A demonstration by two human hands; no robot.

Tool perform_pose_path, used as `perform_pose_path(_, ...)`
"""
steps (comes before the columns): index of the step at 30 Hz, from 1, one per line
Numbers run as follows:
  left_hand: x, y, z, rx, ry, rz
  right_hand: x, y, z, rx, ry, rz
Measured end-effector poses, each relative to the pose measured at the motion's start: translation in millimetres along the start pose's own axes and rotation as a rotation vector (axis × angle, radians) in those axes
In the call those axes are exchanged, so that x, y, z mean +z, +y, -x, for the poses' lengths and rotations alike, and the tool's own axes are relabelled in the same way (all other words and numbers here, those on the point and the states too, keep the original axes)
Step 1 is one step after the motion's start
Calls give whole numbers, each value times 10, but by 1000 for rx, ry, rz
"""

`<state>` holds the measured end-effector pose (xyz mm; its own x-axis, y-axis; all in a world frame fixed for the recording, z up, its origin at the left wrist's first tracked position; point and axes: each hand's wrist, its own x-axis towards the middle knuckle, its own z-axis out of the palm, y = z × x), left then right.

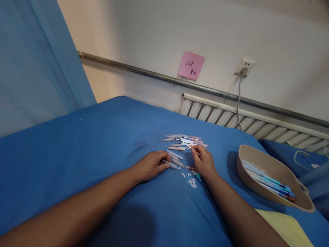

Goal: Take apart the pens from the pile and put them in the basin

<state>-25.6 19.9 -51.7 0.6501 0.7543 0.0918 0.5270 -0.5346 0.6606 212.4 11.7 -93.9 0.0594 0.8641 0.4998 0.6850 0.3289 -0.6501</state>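
Observation:
My left hand is closed around a pale pen barrel, its end pointing right. Just beyond its fingers lie more pale barrels, side by side on the blue cloth. My right hand pinches the near end of a thin white stick, which looks like a pen refill, at the edge of a loose pile. Around that pile are grey and pinkish pen parts. Small white pieces and a few teal and orange bits lie between my forearms.
A beige basket on the right holds several blue, teal and orange pens. Yellow paper lies at the near right. Behind the blue-covered surface are a metal rail, a radiator and a plugged-in cable.

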Motion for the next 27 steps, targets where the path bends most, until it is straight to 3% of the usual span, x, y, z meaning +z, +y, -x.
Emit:
perform_pose_path(10, -2, -31, -15, -9, 1, -12, 25, 186, -87, 242, 103, -89)
perform_pose_path(17, 16, -183, -345, 64, 276, -237, 82, 237, -114, 269, 122, -161)
perform_pose_path(21, 30, -270, -541, 89, 204, -299, 76, 210, -125, 268, 115, -189)
perform_pose_path(27, -23, -228, -536, 155, 88, -249, 65, 169, -135, 290, 102, -227)
